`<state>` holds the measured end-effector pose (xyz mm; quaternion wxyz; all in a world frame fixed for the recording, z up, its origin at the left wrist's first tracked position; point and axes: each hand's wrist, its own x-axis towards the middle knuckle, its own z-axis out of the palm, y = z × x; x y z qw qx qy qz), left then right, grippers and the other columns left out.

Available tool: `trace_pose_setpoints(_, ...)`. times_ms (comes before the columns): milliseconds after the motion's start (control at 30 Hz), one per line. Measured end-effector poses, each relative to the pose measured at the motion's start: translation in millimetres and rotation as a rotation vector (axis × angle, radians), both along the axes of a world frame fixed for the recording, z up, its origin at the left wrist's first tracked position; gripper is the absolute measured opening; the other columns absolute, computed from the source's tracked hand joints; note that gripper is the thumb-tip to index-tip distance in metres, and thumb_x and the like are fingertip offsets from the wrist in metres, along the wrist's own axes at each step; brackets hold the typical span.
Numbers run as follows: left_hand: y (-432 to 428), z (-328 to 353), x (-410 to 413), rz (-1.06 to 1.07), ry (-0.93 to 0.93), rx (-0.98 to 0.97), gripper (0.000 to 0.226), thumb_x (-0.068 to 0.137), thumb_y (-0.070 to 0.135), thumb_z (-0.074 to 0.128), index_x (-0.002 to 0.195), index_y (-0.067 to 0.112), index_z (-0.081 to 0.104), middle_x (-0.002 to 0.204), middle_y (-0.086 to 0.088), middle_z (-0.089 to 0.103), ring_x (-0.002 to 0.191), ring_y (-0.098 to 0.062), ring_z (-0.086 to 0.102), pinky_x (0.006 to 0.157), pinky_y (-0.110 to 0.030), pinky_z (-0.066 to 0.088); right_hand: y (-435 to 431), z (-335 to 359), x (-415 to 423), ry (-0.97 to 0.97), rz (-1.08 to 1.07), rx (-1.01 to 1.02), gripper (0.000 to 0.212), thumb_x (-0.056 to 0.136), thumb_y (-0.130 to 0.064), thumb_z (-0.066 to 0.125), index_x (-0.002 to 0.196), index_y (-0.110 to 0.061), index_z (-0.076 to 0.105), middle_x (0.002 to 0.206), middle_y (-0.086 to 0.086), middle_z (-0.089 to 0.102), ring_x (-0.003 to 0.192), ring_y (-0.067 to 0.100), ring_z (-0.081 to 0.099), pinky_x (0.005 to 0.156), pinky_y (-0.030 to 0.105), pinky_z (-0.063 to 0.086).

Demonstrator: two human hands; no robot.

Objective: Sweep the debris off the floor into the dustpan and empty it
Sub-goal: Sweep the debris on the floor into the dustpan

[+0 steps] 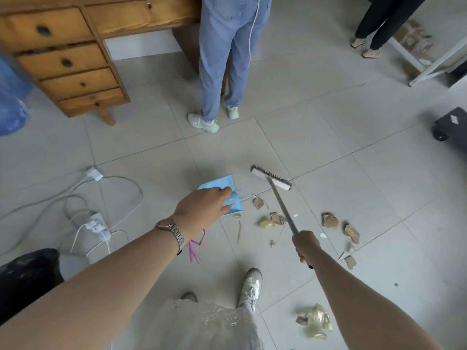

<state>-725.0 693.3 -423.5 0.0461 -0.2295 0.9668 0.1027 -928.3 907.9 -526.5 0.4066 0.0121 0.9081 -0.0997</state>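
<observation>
My left hand (202,207) grips a light blue dustpan (219,185), held low over the grey tiled floor in the middle of the view. My right hand (306,245) is closed round the grey handle of a broom, whose white head with dark bristles (271,177) rests on the floor just right of the dustpan. Between pan and broom handle lie brown cardboard scraps (276,218) and a crumpled yellowish wrapper (265,222). More cardboard pieces (329,220) lie to the right. A larger crumpled plastic piece (316,322) lies near my right forearm.
A person in blue jeans (225,59) stands just beyond the dustpan, next to a wooden drawer desk (68,61). Another person's legs (374,26) are at the far right. White cables and a power strip (97,223) lie at left, with a black bag (27,279) nearby. A black wheeled case (449,127) sits at right.
</observation>
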Motion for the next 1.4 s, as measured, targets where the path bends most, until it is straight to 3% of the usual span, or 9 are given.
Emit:
trace_pose_setpoints(267, -10.5, -9.4, 49.7, 0.137, -0.003, 0.065, 0.031, 0.094, 0.040, 0.046, 0.104, 0.013, 0.056, 0.088, -0.008, 0.066, 0.073, -0.032, 0.062, 0.054, -0.032, 0.038, -57.8, -11.8, 5.2, -0.005, 0.388, 0.059, 0.029, 0.089, -0.002, 0.035, 0.110, 0.000, 0.054, 0.073, 0.013, 0.055, 0.048, 0.023, 0.053, 0.040, 0.024, 0.043)
trace_pose_setpoints(500, -0.5, -10.7, 46.6, 0.255, -0.107, 0.111, 0.027, 0.092, 0.038, 0.050, 0.094, 0.011, 0.052, 0.071, -0.005, 0.053, 0.063, -0.029, 0.051, 0.055, -0.033, 0.040, -37.2, -47.8, -9.1, -0.080, 0.682, 0.196, 0.034, 0.090, -0.006, 0.041, 0.120, -0.001, 0.056, 0.067, 0.005, 0.048, 0.052, 0.019, 0.046, 0.045, 0.026, 0.036)
trace_pose_setpoints(633, 11.0, -5.1, 18.3, 0.319, -0.078, 0.143, 0.024, 0.091, 0.037, 0.053, 0.093, 0.013, 0.051, 0.069, 0.000, 0.046, 0.062, -0.026, 0.045, 0.055, -0.030, 0.032, -0.4, -53.7, -63.4, -0.022, 0.835, 0.255, 0.036, 0.086, -0.012, 0.042, 0.118, -0.013, 0.058, 0.092, 0.001, 0.059, 0.087, 0.024, 0.062, 0.077, 0.030, 0.051)
trace_pose_setpoints(700, 17.7, -4.5, -1.4, 0.340, -0.072, 0.159, 0.024, 0.090, 0.037, 0.053, 0.093, 0.013, 0.050, 0.072, -0.002, 0.055, 0.064, -0.026, 0.051, 0.054, -0.032, 0.037, 20.9, -47.4, -95.9, -0.015, 0.888, 0.303, 0.037, 0.085, -0.015, 0.043, 0.118, -0.017, 0.059, 0.091, -0.001, 0.059, 0.087, 0.022, 0.059, 0.075, 0.028, 0.048)
trace_pose_setpoints(900, 50.6, -4.0, -62.9, 0.328, -0.053, 0.102, 0.031, 0.092, 0.040, 0.052, 0.105, 0.011, 0.053, 0.083, -0.010, 0.063, 0.070, -0.029, 0.056, 0.055, -0.031, 0.036, 93.0, -19.3, -172.9, 0.047, 0.974, 0.434, 0.040, 0.087, -0.017, 0.041, 0.123, -0.026, 0.056, 0.111, -0.003, 0.063, 0.105, 0.018, 0.061, 0.082, 0.029, 0.048)
trace_pose_setpoints(1000, 65.8, -4.5, -83.0, 0.301, -0.074, 0.082, 0.034, 0.092, 0.041, 0.052, 0.106, 0.010, 0.054, 0.083, -0.012, 0.064, 0.071, -0.031, 0.060, 0.053, -0.031, 0.035, 117.0, -15.2, -196.4, 0.060, 0.978, 0.504, 0.047, 0.086, -0.016, 0.040, 0.129, -0.029, 0.054, 0.104, -0.007, 0.062, 0.105, 0.016, 0.060, 0.087, 0.030, 0.049)
trace_pose_setpoints(1100, 73.3, -3.5, -99.5, 0.304, -0.067, 0.088, 0.031, 0.092, 0.037, 0.054, 0.105, 0.009, 0.055, 0.082, -0.012, 0.065, 0.072, -0.032, 0.060, 0.052, -0.031, 0.037, 135.5, 2.0, -217.4, 0.064, 0.968, 0.536, 0.049, 0.089, -0.015, 0.041, 0.134, -0.034, 0.047, 0.089, -0.008, 0.048, 0.101, 0.014, 0.055, 0.077, 0.027, 0.046)
trace_pose_setpoints(1200, 74.5, -1.9, -109.5, 0.309, -0.055, 0.092, 0.028, 0.092, 0.035, 0.053, 0.100, 0.009, 0.054, 0.079, -0.012, 0.063, 0.069, -0.032, 0.059, 0.053, -0.032, 0.039, 156.3, 9.8, -236.7, 0.045, 0.981, 0.596, 0.046, 0.086, -0.015, 0.050, 0.130, -0.027, 0.053, 0.113, -0.008, 0.054, 0.107, 0.016, 0.058, 0.073, 0.029, 0.042)
trace_pose_setpoints(1400, 75.2, 6.0, -118.7, 0.309, -0.047, 0.102, 0.027, 0.092, 0.037, 0.053, 0.099, 0.010, 0.053, 0.073, -0.011, 0.061, 0.063, -0.030, 0.056, 0.051, -0.031, 0.039, 159.2, 42.7, -251.8, 0.276, 1.059, 0.459, 0.037, 0.082, -0.018, 0.046, 0.117, -0.022, 0.057, 0.106, 0.000, 0.061, 0.098, 0.021, 0.061, 0.074, 0.028, 0.046)
